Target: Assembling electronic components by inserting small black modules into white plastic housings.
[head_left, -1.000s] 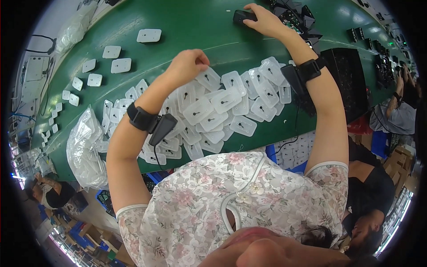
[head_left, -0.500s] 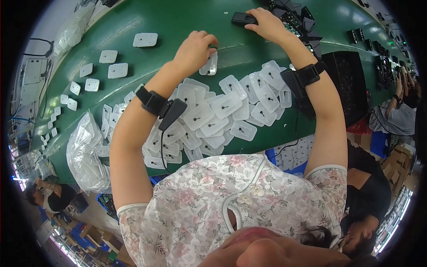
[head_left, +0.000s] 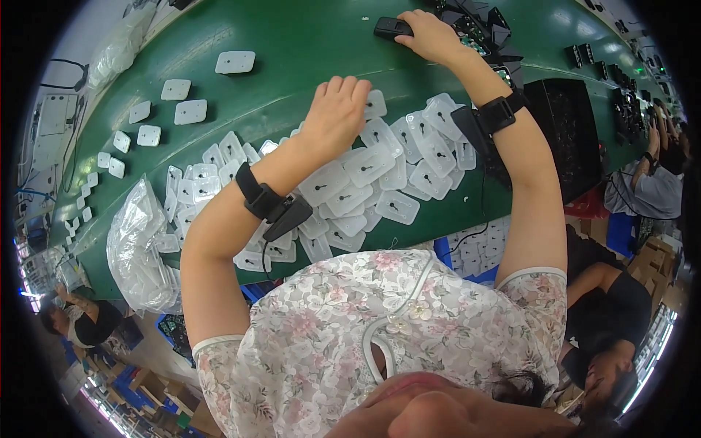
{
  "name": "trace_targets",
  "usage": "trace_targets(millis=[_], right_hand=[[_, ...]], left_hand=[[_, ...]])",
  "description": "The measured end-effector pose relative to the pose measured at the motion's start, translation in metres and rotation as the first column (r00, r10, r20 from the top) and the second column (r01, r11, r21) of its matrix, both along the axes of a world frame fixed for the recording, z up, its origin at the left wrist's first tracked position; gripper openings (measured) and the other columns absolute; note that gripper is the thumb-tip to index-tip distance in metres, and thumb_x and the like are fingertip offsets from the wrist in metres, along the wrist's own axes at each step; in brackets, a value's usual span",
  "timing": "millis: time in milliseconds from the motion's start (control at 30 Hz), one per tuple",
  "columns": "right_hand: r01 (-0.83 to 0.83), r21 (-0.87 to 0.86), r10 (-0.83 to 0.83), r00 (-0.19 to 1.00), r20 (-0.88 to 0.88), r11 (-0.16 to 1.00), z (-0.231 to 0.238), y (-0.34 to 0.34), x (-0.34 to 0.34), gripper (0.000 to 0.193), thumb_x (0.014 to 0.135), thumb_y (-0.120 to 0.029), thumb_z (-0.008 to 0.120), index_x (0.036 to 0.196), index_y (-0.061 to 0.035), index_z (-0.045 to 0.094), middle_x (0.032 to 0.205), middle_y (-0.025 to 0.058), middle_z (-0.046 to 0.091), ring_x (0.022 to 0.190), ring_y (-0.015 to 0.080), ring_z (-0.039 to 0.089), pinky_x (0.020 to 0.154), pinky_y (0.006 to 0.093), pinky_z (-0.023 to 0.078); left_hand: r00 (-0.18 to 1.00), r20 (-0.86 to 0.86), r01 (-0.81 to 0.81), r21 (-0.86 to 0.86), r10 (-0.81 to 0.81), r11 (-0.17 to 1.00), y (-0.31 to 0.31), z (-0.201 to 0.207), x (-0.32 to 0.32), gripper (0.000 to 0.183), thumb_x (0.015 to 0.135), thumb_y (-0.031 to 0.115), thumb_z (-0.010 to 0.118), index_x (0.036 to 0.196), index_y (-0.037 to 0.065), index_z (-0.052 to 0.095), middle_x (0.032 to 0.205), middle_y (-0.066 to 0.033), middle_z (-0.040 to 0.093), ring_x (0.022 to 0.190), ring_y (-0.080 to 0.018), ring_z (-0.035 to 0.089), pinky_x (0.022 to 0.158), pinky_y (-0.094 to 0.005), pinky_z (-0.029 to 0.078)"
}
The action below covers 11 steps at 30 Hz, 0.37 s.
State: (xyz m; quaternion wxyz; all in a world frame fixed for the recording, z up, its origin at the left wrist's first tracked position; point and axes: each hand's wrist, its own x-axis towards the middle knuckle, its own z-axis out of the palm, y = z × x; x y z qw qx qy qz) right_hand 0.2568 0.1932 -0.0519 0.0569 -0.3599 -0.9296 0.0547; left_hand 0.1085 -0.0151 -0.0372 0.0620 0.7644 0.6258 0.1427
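Observation:
My right hand is closed around the end of a small black oblong device at the far side of the green table. Over the far edge of a heap of translucent white rounded-rectangle plastic covers is my left hand, its back up and fingers curled down together. Its fingertips are hidden, so what they grip, if anything, does not show. Close beside these fingers, on the right, lies one white piece. Most covers in the heap have a small dark keyhole-shaped mark.
White blocks stand in a trail along the left of the table. A clear plastic bag lies at the near left. Black parts with circuit boards and a black box are at right. Other people sit nearby.
My left hand has come nearer and a little to the right, over the heap. The white piece that was under its fingers now lies to their right. My right hand still holds the black device.

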Motion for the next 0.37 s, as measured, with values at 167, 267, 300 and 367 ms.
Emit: trace_targets(millis=[167, 267, 300, 367], right_hand=[[-0.027, -0.064, 0.025, 1.0, -0.019, 0.998, 0.012, -0.007, -0.003, 0.042, 0.079, -0.026, 0.061, 0.116, -0.0092, 0.051, 0.111, 0.0104, 0.055, 0.105, 0.0276, 0.052, 0.088, 0.0368, 0.043], [-0.057, -0.109, 0.043, 0.991, -0.126, 0.992, 0.02, -0.012, 0.0, 0.042, 0.079, -0.024, 0.06, 0.117, -0.0082, 0.051, 0.113, 0.0107, 0.055, 0.106, 0.0276, 0.052, 0.088, 0.0355, 0.042], [-0.059, -0.135, 0.037, 0.986, -0.16, 0.989, 0.023, -0.014, 0.0, 0.043, 0.079, -0.024, 0.06, 0.118, -0.0081, 0.051, 0.114, 0.011, 0.055, 0.106, 0.0274, 0.052, 0.088, 0.0351, 0.042], [-0.05, -0.19, 0.013, 0.981, -0.191, 0.98, 0.034, -0.018, 0.001, 0.045, 0.078, -0.025, 0.061, 0.118, -0.0083, 0.051, 0.116, 0.0121, 0.054, 0.107, 0.0269, 0.051, 0.091, 0.0346, 0.04]], left_hand=[[0.945, 0.136, 0.262, 0.227, -0.297, 0.938, 0.0, -0.01, -0.013, 0.04, 0.069, 0.003, 0.059, 0.106, 0.001, 0.046, 0.103, -0.0128, 0.05, 0.101, -0.0306, 0.046, 0.09, -0.0404, 0.038], [0.923, 0.095, 0.343, 0.232, -0.372, 0.91, 0.002, -0.014, -0.017, 0.038, 0.07, 0.004, 0.06, 0.105, 0.002, 0.046, 0.106, -0.0127, 0.05, 0.106, -0.0308, 0.045, 0.094, -0.0411, 0.035], [0.924, 0.096, 0.341, 0.232, -0.371, 0.911, 0.002, -0.015, -0.018, 0.038, 0.07, 0.004, 0.06, 0.105, 0.002, 0.046, 0.106, -0.0127, 0.05, 0.106, -0.0308, 0.045, 0.094, -0.0411, 0.035], [0.932, 0.126, 0.316, 0.183, -0.341, 0.931, 0.003, -0.015, -0.02, 0.039, 0.07, 0.008, 0.06, 0.106, 0.002, 0.046, 0.109, -0.0134, 0.049, 0.106, -0.0319, 0.044, 0.096, -0.0411, 0.034]])
